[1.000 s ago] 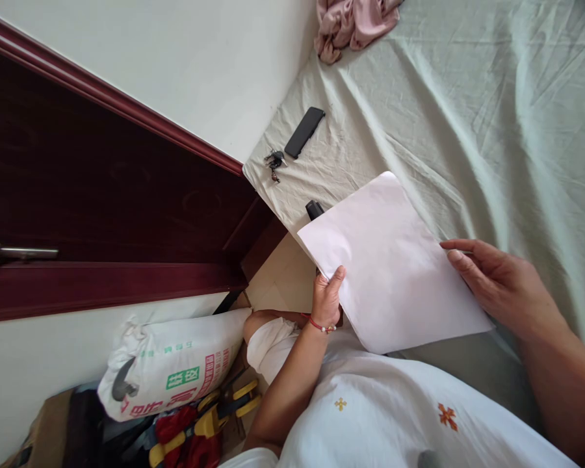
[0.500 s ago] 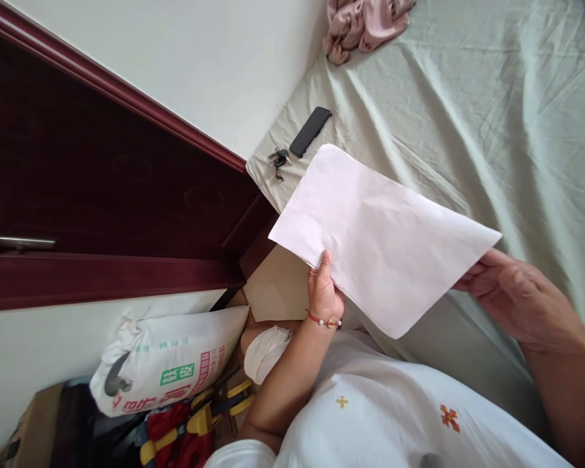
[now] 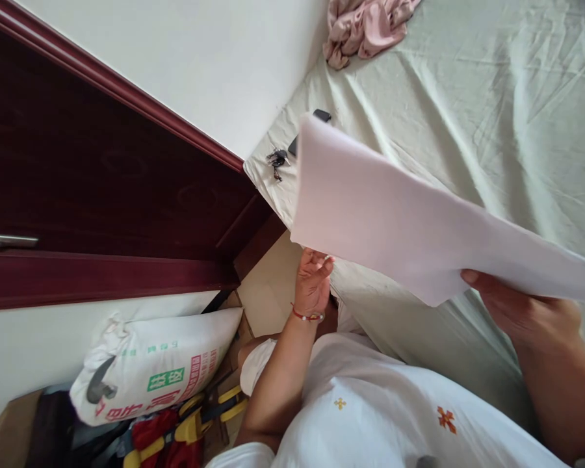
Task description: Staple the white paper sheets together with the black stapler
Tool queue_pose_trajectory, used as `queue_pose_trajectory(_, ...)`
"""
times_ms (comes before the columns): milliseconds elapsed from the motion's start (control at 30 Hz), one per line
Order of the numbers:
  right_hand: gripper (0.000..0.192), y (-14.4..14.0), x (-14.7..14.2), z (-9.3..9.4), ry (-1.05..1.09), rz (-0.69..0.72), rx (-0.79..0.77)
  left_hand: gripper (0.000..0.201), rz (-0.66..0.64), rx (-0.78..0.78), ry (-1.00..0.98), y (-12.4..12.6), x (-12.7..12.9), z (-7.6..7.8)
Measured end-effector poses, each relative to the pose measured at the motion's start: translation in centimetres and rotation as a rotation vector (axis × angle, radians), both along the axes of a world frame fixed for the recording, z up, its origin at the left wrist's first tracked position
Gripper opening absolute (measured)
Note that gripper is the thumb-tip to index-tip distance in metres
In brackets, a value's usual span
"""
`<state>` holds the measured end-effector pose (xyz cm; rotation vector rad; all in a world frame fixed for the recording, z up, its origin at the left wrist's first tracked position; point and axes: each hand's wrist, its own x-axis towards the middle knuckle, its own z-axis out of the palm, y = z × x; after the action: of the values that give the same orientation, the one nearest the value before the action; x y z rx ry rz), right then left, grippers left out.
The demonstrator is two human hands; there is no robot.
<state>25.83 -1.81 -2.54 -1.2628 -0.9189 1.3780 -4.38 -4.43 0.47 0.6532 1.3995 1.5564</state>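
- Showing at far left a dark red-brown wooden door with a silver metal handle.
- Showing below the door a brown box-like thing, then a bulging white sack with green and red lettering.
- Seeing just beside the sack a yellow-and-black object of unclear kind, amid red fabric.
- Finding a small bunch of dark metal keys near the corner of a wrinkled, pale grey-green cloth.
- Holding the left hand, in a red beaded bracelet, at the lower left edge of a thin, white, rectangular sheet of paper, with fingers bent inward and thumb near their tips; being unable to tell a grip on the paper from mere nearness.
- Spotting a flat black rectangular object behind the upper left corner of the paper, partly hidden.
- Showing a crumpled pink satiny cloth at the top.
- Holding the paper aslant above the pale cloth, wavy along its length, reaching past the right edge of view.
- Judging the paper light, floppy, smooth and easily creased; favouring a gentle pinch near two opposite edges, against sagging.
- Pinching the lower edge of the paper with the right hand, thumb on top, fingers mostly hidden beneath.
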Motion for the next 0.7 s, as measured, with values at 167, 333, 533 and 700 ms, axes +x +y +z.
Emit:
queue_pose_trajectory(167,0.017,0.4,1.3,0.0,0.136,0.225,0.217,0.072,-0.011,0.095,0.261,-0.1,-4.1,0.3)
queue_pose_trajectory(333,0.026,1.2,1.6,1.2,0.013,0.429,0.557,0.071,0.03,0.138,0.458,-0.2,-6.1,0.2)
queue_pose_trajectory(533,0.034,1.0,2.0,1.0,-0.089,0.565,0.537,0.034,-0.454,0.157,0.687,-1.8,-6.8,1.6)
queue_pose_trajectory(700,0.04,0.6,1.4,-0.4,-0.226,0.495,0.165,0.028,-0.435,0.087,0.473,-2.0,-6.2,-0.2)
